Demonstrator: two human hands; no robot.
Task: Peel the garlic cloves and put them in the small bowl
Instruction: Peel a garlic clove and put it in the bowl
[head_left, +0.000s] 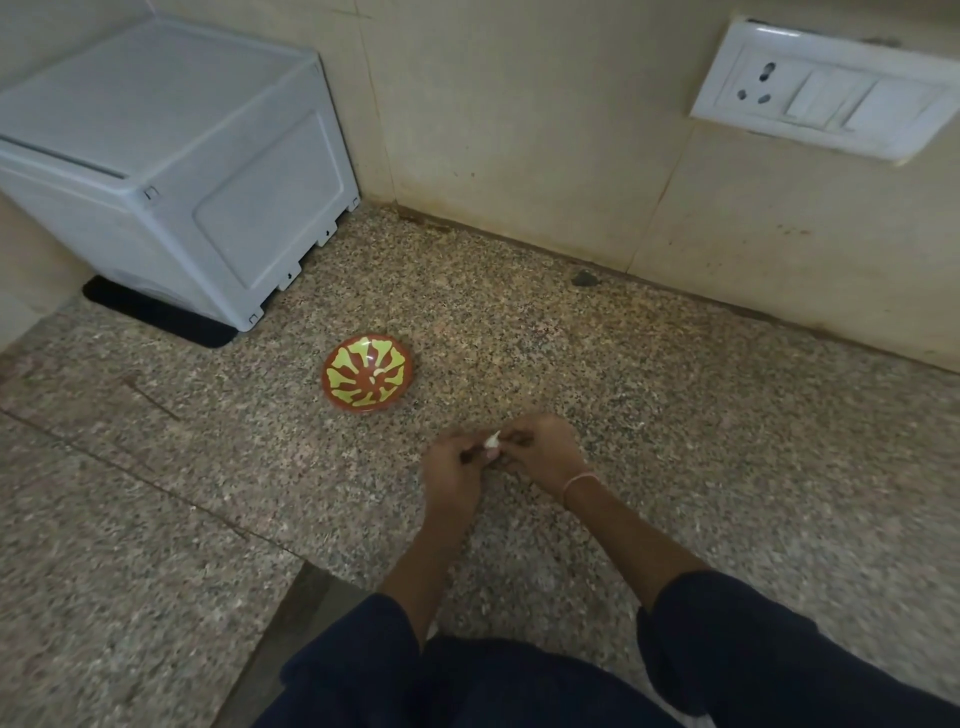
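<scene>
Navy sleeves (769, 639) cover both my forearms, pushed back from the wrists. Over the speckled stone desk (701, 457) my left hand (451, 470) and right hand (543, 451) meet with fingers curled in, both pinching one pale garlic clove (492, 440) between their tips. Beyond them to the left, near but apart, sits the small bowl (358, 408), red-brown with yellow-green petals; against that pattern I cannot tell whether anything lies inside. Farther back, a white box (171, 156) stands on a black mat (156, 317).
</scene>
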